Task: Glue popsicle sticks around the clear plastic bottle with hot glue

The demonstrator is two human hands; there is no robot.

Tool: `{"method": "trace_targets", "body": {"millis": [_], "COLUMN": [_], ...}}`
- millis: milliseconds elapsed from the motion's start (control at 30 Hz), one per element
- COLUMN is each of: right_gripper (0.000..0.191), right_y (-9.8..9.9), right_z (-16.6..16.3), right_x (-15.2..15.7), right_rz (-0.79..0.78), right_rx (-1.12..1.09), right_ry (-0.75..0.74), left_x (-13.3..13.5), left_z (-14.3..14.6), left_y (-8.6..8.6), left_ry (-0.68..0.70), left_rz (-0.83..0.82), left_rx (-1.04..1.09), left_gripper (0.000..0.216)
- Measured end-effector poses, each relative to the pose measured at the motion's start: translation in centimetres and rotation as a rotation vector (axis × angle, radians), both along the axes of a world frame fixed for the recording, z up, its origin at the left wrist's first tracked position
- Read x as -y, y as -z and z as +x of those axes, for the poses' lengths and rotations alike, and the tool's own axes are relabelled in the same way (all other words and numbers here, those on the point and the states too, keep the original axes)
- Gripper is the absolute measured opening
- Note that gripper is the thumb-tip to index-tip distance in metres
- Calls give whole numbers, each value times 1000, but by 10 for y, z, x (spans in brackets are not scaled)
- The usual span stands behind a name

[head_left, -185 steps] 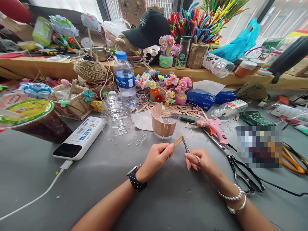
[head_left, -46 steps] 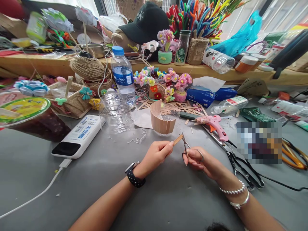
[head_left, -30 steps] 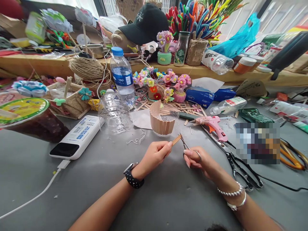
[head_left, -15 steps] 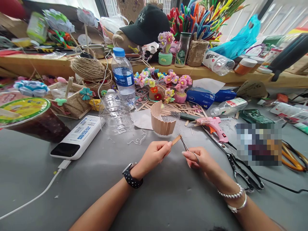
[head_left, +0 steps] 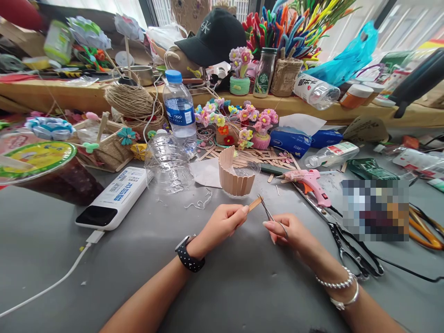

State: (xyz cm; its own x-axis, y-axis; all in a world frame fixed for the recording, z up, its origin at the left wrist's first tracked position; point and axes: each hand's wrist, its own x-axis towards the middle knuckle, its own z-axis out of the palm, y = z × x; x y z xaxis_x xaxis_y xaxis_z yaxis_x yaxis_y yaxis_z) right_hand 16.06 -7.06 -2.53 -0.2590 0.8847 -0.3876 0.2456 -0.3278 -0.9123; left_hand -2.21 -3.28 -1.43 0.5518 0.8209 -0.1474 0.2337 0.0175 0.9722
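Near the middle of the frame, the left hand (head_left: 227,223) pinches a short wooden stick (head_left: 255,203) between thumb and bent forefinger, its grip pressed firmly together at the near end so the far end pokes out, probably to leave the blades room. The right hand (head_left: 289,231) has its grip closed around the handles of small scissors (head_left: 267,211), which point up and left so that their tips meet that free end. Held above the table (head_left: 222,286), both hands seem to have space to work without knocking anything.

Just beyond them stands a clear cup partly faced with wooden slats (head_left: 237,182), likely kept close for easy comparison. Loose sticks (head_left: 243,160) lie behind it, and to the right of centre a pink glue gun (head_left: 308,181) rests on its side, handle toward the lower right, within easy reach. Large black-handled scissors (head_left: 328,216) lie beside it, unused.

Against the frame a second and a half ago, the small scissors' blades, then spread wide, are now nearly together at the stick's end. The cup and glue gun have kept their places on the table; only the view has shifted slightly.
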Motion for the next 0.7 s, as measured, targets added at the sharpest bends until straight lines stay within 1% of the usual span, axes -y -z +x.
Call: {"method": "trace_targets", "body": {"millis": [167, 367, 500, 700], "right_gripper": [49, 46, 46, 49], "right_y": [-3, 2, 1, -1], "right_z": [-2, -3, -3, -1], "right_x": [1, 1, 0, 0], "right_rz": [-10, 27, 43, -5], "right_rx": [-60, -36, -19, -85], "right_ry": [-16, 18, 32, -57], "left_x": [0, 0, 0, 2], "left_z": [0, 1, 1, 2], "left_y": [1, 2, 2, 3], "left_ry": [14, -2, -1, 13], "left_rz": [-30, -39, -25, -13], "left_rx": [-3, 11, 25, 19], "left_gripper": [42, 42, 42, 43]}}
